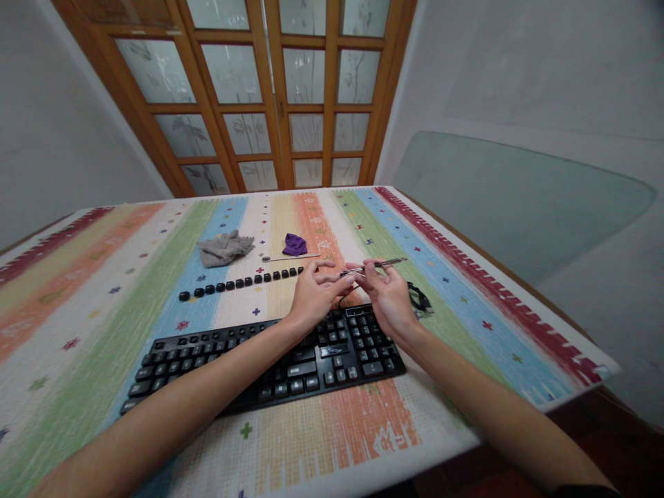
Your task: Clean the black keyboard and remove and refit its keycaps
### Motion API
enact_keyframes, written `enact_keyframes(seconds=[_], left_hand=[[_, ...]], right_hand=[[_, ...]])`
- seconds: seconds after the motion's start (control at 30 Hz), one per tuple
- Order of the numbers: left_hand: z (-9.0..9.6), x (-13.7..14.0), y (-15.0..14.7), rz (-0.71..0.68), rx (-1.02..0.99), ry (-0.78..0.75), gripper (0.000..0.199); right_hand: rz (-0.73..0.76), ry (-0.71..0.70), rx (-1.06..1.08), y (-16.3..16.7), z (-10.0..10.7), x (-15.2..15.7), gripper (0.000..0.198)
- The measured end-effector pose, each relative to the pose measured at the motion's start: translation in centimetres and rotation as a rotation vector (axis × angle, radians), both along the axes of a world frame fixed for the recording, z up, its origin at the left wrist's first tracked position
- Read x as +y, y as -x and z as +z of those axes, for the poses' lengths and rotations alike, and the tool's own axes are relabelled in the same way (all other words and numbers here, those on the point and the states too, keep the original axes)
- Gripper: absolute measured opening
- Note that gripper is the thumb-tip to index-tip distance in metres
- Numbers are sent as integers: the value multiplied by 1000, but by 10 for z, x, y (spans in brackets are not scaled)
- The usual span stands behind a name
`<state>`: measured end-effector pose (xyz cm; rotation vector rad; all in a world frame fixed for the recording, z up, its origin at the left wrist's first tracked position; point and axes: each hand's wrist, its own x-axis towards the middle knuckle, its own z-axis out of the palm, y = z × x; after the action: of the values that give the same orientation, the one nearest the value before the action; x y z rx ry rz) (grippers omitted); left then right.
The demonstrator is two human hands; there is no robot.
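Note:
Above the upper right part of a black keyboard (306,370), my right hand (388,296) pinches a slim dark tool (389,262) with thin shiny metal prongs or wires at its left end. It looks like a wire keycap puller, though its exact kind is hard to tell. My left hand (317,294) meets it from the other side, with thumb and fingers closed on the metal end. A row of loose black keycaps (239,283) lies behind the keyboard, partly hidden by my left hand. The keyboard's top row shows bare switches where caps are off.
Behind the keycaps lie a crumpled grey cloth (226,249), a small purple cloth (295,244) and a thin brush-like stick (290,258). A coiled black cable (420,299) rests right of my right hand. A striped cloth (207,449) covers the table; wooden glazed doors (277,104) stand beyond.

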<state>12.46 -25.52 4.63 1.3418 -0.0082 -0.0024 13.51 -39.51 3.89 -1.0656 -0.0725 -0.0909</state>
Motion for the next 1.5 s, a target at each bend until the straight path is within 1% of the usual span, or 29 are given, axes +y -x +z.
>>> enact_keyframes(seconds=[0.13,0.2,0.27,0.4,0.47,0.5,0.63,0.7,0.73,0.8,0.9,0.97,1.03,1.07,1.13,1.23,1.3,1.37,1.5], left_hand=[[0,2,-2,-28,-27,-85,50],[0,3,-2,-53,-36,-122,47],[0,2,-1,-93,-31,-144,49],[0,1,1,-182,12,-162,59],[1,4,-1,-198,7,-199,56],[1,6,-4,-202,-8,-236,51],[7,25,-26,-197,-162,-427,24],[13,36,-40,-125,-264,-546,17],[16,42,-47,-112,-300,-611,15],[23,52,-61,-66,-339,-707,20],[29,62,-79,-11,-434,-906,20],[29,66,-91,-44,-536,-1074,22],[26,68,-101,-159,-606,-1205,27],[23,67,-106,-211,-614,-1246,31],[17,65,-114,-277,-596,-1295,32],[9,59,-122,-349,-580,-1321,15],[4,54,-126,-390,-577,-1318,7],[1,51,-129,-418,-571,-1315,5],[-6,47,-134,-459,-562,-1316,11]], right_hand=[[40,-25,40,-2,0,-4,52],[47,-13,44,-3,-1,-4,52],[46,8,37,-2,0,-5,52],[16,51,0,0,4,-4,49],[-11,51,-23,0,7,-5,47],[-27,44,-33,-1,8,-6,47],[-101,20,-59,-7,10,-11,47],[-130,19,-64,-11,10,-13,45],[-140,18,-64,-13,10,-14,44],[-151,13,-61,-15,9,-15,44],[-151,8,-59,-17,7,-16,43],[-144,11,-59,-19,6,-17,42],[-133,14,-57,-19,6,-18,42],[-127,15,-56,-19,6,-19,42],[-118,19,-53,-18,6,-19,42],[-116,27,-45,-16,8,-18,43],[-122,33,-43,-13,9,-16,44],[-127,39,-46,-11,10,-14,44],[-120,57,-72,-8,11,-12,43]])
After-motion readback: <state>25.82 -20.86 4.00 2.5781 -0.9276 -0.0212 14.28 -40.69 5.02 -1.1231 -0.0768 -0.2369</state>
